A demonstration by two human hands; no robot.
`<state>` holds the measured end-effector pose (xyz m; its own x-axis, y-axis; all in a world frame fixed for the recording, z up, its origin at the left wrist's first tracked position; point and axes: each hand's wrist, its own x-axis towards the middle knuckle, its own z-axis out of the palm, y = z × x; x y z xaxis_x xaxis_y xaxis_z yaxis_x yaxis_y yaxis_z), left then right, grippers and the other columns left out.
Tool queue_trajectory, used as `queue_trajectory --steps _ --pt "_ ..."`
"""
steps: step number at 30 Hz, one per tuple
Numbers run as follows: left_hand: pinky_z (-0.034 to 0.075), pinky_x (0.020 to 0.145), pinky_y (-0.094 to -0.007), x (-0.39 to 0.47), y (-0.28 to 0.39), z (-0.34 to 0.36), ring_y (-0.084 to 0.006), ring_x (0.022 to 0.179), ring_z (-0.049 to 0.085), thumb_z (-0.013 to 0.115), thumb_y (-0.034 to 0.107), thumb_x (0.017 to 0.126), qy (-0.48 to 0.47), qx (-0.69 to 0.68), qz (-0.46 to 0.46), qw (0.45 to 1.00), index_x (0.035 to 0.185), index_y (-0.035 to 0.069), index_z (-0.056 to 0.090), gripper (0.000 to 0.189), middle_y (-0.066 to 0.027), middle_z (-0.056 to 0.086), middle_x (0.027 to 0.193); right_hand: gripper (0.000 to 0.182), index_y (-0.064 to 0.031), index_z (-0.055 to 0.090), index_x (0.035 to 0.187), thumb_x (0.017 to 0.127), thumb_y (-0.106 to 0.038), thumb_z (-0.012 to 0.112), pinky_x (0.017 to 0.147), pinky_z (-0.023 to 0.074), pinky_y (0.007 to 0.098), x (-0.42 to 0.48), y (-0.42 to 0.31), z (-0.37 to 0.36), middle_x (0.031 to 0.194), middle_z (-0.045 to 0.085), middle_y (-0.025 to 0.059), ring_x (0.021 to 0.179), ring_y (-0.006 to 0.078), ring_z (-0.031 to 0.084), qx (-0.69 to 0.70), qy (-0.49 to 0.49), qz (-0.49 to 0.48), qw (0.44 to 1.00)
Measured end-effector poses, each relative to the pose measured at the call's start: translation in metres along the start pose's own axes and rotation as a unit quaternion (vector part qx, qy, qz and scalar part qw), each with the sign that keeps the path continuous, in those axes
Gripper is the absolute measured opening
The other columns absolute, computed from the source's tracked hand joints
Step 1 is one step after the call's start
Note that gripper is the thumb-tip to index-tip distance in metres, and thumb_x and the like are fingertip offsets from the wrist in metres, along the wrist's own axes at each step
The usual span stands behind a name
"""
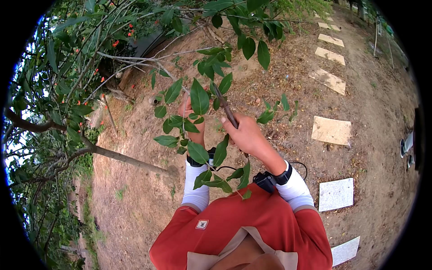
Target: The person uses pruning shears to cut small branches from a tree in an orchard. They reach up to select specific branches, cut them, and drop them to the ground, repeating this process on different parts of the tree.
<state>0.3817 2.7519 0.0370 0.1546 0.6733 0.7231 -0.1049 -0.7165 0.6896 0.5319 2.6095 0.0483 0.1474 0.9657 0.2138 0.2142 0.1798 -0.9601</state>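
My right hand [248,135] is closed around the handles of a dark pair of hand shears or similar cutting tool [225,104], whose tip points up among green leaves. Left of it, my left hand [186,107] is raised at a thin leafy branch [175,79], partly hidden by leaves; its fingers seem to be on the branch, though the grip is not fully visible. Leafy twigs [198,152] hang before both forearms and the red shirt. Straps with small devices circle both wrists over white sleeves.
A slim tree trunk [131,160] and dense branches with orange-red flowers [115,44] stand at the left. Flat paving slabs [331,130] run along the right over bare soil with dry leaves. At the far right edge are another person's feet [406,148].
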Motion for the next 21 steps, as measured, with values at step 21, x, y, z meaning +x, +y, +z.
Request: queue_trajectory --steps 21 --pt "0.050 0.082 -0.0299 -0.005 0.154 0.033 -0.0182 0.094 0.061 0.064 -0.006 0.084 -0.039 -0.080 -0.023 0.996 0.103 -0.006 0.067 0.019 -0.0122 0.061 0.104 0.049 0.0058 0.041 0.124 0.092 -0.031 0.051 0.086 0.0467 0.0387 -0.045 -0.001 -0.001 0.107 0.054 0.0184 0.092 0.0242 0.060 0.233 0.132 -0.207 0.941"
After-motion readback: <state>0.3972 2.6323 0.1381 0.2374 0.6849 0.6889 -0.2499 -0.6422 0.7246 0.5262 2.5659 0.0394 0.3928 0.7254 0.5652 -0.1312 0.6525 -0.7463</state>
